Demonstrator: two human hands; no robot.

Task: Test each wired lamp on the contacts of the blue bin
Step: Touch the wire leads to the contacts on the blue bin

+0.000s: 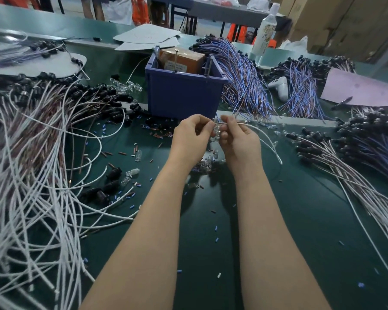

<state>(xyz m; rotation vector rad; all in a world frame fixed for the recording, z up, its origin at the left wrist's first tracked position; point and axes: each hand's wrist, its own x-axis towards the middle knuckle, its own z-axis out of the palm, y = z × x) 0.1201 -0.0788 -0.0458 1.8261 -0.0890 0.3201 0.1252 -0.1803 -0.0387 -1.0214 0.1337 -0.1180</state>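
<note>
The blue bin [184, 95] stands at the back centre of the green mat, with a brown box [184, 60] inside and upright metal pins [176, 60] at its rim. Just in front of it, my left hand [192, 136] and my right hand [239, 137] meet. My right hand pinches the end of a white wire [264, 136] that trails off to the right. My left hand's fingertips pinch at the same wire end, where small clear glass lamps [216, 135] show between the two hands. What exactly the left fingers hold is hidden.
Heaps of white wires with black sockets [31, 153] cover the left. Blue and purple wired bundles [244, 81] lie behind and right of the bin, more bundles [356, 153] at far right. Loose lamps and cut sleeve bits [130, 175] litter the mat. A bottle [264, 30] stands behind.
</note>
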